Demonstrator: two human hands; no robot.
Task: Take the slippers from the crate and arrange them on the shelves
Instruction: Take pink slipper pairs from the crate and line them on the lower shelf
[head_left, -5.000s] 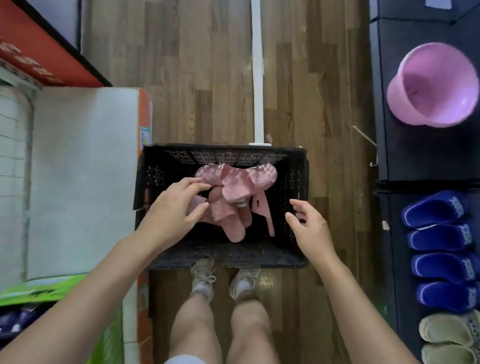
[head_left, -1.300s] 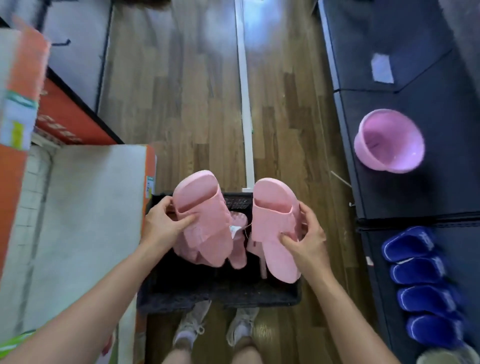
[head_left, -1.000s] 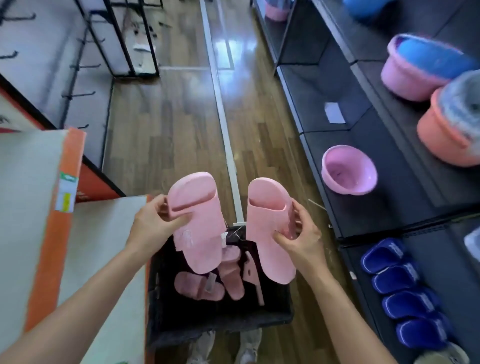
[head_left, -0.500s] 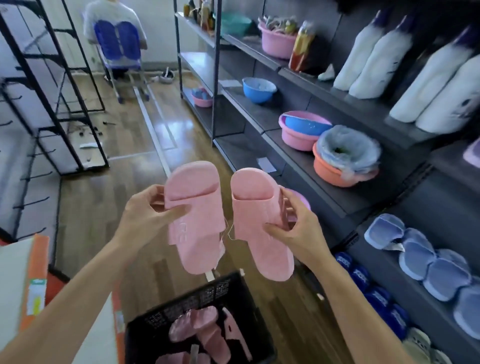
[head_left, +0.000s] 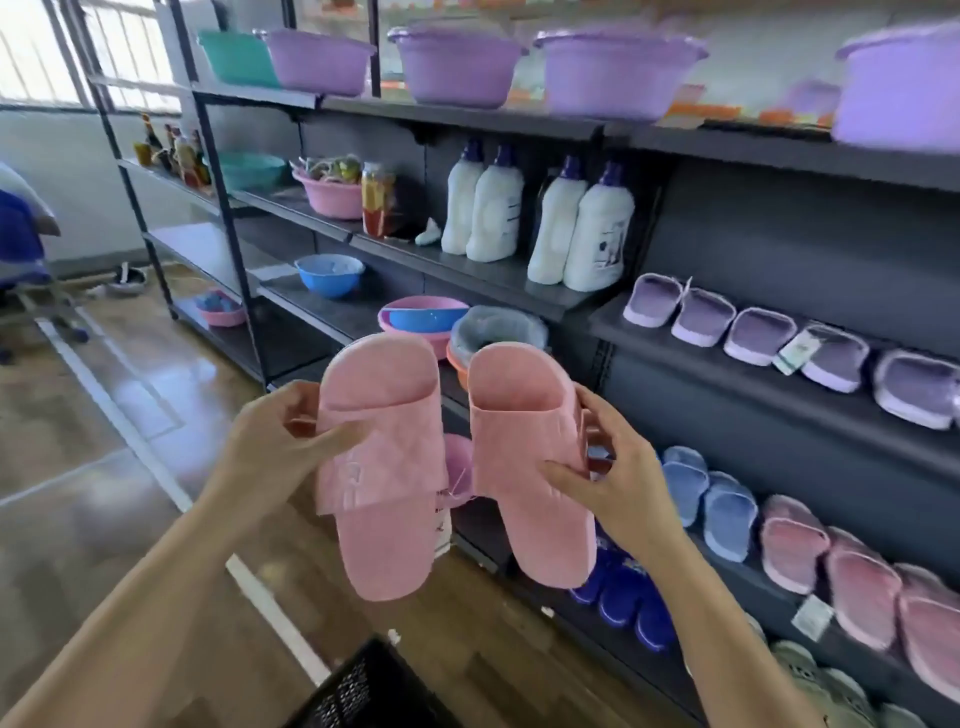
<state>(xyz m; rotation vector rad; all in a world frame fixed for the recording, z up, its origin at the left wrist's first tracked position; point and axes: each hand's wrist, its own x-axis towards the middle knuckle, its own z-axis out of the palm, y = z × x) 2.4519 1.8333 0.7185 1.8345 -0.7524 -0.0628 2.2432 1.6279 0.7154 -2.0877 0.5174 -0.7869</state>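
I am holding up a pair of pink slippers in the middle of the frame, toes pointing up, side by side and a little apart. My left hand (head_left: 275, 447) is gripping the left slipper (head_left: 384, 467) at its strap, thumb lying across the front and fingers curled behind the edge. My right hand (head_left: 608, 478) is pinching the right slipper (head_left: 530, 478) the same way, thumb on the strap and fingers wrapping its outer edge. A thin thread is hanging between the two.

A corner of the black crate (head_left: 363, 691) is showing at the bottom centre; I cannot see inside it from here.

The dark shelves (head_left: 779, 374) are filling the right and top of the frame. Along the top are sitting purple basins (head_left: 457, 67) and a teal basin (head_left: 236, 57); their insides are hidden. Left of centre, a pink basin (head_left: 332, 195) is holding a heap of mixed small goods, too blurred to name. Below it a blue bowl (head_left: 330, 275) is standing alone, and just above my slippers a pink tub (head_left: 423, 319) is carrying a blue bowl nested inside, beside an orange tub (head_left: 498, 332) lined with a grey bag. White detergent bottles (head_left: 597, 228) are standing upright at centre.

At the right, lilac slippers (head_left: 753, 332) are lining one shelf; below them, light blue slippers (head_left: 706, 499) and then pink shelf slippers (head_left: 841, 571) are sitting in a row, with dark blue slippers (head_left: 623, 597) lower down.
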